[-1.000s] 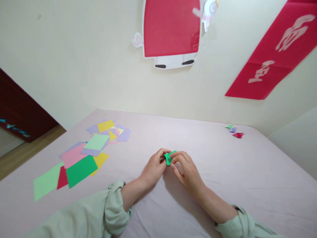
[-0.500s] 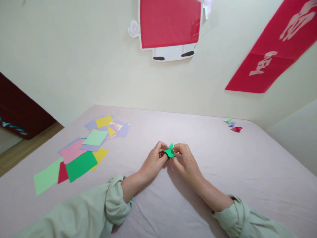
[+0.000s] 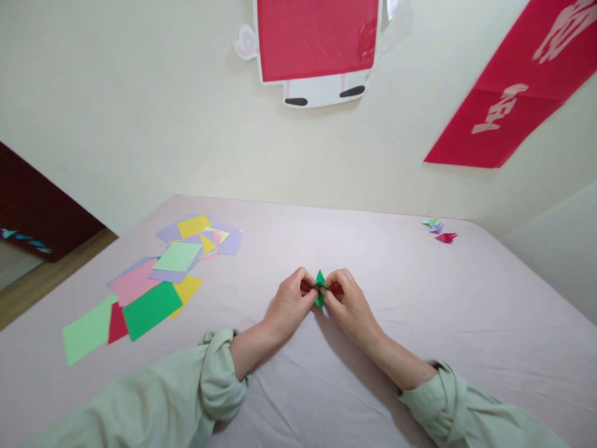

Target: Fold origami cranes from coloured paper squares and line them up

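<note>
A small folded green paper piece (image 3: pixel 319 287) sits between both my hands, just above the pale pink sheet. My left hand (image 3: pixel 290 305) pinches its left side with closed fingers. My right hand (image 3: pixel 348 306) pinches its right side the same way, thumb and fingertips pressed together. The two hands meet at the paper, knuckles nearly touching. Pale green sleeves are rolled up at both wrists.
A loose pile of coloured paper squares (image 3: pixel 153 283) lies on the sheet (image 3: pixel 420 323) at the left. Three small folded paper shapes (image 3: pixel 439 229) rest at the far right by the cream wall. Red paper decorations (image 3: pixel 319 43) hang on the wall. A wooden floor shows at far left.
My hands have drawn closer together on the green paper, which has been pressed from a spread shape into a narrower upright fold. The view has tilted slightly.
</note>
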The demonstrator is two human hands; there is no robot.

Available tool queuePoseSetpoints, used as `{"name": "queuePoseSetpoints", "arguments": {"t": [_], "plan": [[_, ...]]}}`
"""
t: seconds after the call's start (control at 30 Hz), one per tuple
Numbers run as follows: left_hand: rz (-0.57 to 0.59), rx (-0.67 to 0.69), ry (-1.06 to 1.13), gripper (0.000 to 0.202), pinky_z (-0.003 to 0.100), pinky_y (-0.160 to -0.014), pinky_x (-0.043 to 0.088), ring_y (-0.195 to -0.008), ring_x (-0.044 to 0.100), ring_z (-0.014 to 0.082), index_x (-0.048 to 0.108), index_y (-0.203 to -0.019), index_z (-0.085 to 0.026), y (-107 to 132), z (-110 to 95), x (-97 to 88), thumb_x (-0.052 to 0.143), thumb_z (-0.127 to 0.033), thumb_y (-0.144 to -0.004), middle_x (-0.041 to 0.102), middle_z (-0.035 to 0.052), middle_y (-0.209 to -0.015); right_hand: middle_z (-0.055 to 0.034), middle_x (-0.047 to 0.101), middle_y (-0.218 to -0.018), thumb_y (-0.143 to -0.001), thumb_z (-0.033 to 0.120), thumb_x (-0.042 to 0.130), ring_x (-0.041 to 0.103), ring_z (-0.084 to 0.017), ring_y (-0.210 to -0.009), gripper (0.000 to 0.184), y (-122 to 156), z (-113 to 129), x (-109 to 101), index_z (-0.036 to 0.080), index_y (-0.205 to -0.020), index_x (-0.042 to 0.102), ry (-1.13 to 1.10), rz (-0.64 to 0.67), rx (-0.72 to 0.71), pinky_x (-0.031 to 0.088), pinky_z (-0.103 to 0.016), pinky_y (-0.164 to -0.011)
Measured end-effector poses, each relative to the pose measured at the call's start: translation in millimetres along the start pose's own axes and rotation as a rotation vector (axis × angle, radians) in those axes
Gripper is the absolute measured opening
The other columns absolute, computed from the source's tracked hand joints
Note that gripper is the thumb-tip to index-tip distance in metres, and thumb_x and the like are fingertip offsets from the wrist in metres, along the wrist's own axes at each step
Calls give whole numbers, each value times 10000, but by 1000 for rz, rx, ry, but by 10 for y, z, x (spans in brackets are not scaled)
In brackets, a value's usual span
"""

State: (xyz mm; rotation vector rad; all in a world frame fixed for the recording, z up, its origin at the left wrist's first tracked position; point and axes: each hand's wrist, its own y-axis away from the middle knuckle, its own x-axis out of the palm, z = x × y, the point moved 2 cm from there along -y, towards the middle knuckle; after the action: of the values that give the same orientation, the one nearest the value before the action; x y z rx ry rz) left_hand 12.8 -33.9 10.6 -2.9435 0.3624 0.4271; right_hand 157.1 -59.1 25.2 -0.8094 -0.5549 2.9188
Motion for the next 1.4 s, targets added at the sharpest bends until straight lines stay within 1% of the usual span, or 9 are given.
{"name": "queuePoseSetpoints", "arguments": {"t": [0.13, 0.27, 0.37, 0.53, 0.67, 0.93, 1.13, 1.23, 1.4], "plan": [[-15, 2, -33, 54, 243, -654, 437, -692, 568, 135, 556, -768, -192, 8, -15, 2, 561, -138, -760, 606, -23, -734, -1, 527, -781, -813, 156, 536, 507, -149, -650, 72, 2, -5, 2, 215, -783, 511, -13, 7, 35, 426, -272, -580], [9, 30, -63, 49, 251, -659, 436, -700, 563, 140, 548, -771, -193, 20, -79, -8, 552, -194, -819, 594, -15, -741, 19, 514, -733, -811, 159, 520, 488, -142, -623, 82, -3, -13, -6, 216, -763, 486, -35, 24, 95, 397, -263, -558], [18, 98, -121, 101, 261, -682, 445, -726, 553, 146, 549, -768, -194, 23, -130, -22, 528, -221, -863, 571, 1, -779, 30, 493, -703, -815, 163, 507, 481, -143, -624, 85, -5, -20, -6, 219, -761, 472, -54, 36, 118, 385, -264, -563], [-13, 232, -191, 63, 278, -790, 456, -898, 549, 168, 573, -856, -195, 24, -187, -55, 520, -166, -870, 557, 38, -944, 29, 489, -683, -813, 177, 496, 470, -145, -609, 79, -2, -21, -1, 220, -752, 469, -45, 40, 112, 374, -267, -555], [-49, 288, -236, 41, 291, -824, 428, -912, 546, 174, 572, -867, -200, 39, -226, -65, 540, -174, -870, 583, 27, -902, 26, 485, -696, -815, 177, 497, 463, -146, -619, 82, 4, -20, 6, 220, -754, 465, -15, 46, 98, 364, -268, -565], [-81, 168, -105, 83, 253, -722, 434, -753, 546, 134, 559, -794, -188, 9, -215, -51, 518, -156, -857, 572, -7, -778, 23, 470, -718, -815, 157, 494, 453, -144, -647, 107, 11, 5, 15, 214, -738, 445, 49, 81, 79, 347, -269, -594], [12, 147, -92, 66, 257, -708, 448, -775, 549, 145, 574, -833, -190, 2, -149, -13, 517, -182, -864, 583, 6, -826, 32, 490, -698, -814, 175, 528, 461, -135, -622, 101, -2, -24, 13, 212, -744, 467, -5, 69, 146, 355, -258, -582], [17, 131, -51, 85, 254, -708, 459, -800, 555, 149, 574, -810, -187, -12, -99, -4, 510, -183, -866, 577, 12, -835, 26, 528, -727, -843, 233, 546, 492, -133, -626, 76, -3, -19, 8, 207, -784, 506, -77, 92, 171, 378, -258, -596], [-31, 99, 8, 96, 247, -719, 467, -799, 568, 141, 570, -808, -185, -34, -56, -26, 515, -219, -878, 575, 6, -820, 9, 565, -720, -953, 347, 389, 546, -155, -691, 257, -22, -32, -17, 209, -828, 565, -241, 171, 198, 419, -275, -677]]}}
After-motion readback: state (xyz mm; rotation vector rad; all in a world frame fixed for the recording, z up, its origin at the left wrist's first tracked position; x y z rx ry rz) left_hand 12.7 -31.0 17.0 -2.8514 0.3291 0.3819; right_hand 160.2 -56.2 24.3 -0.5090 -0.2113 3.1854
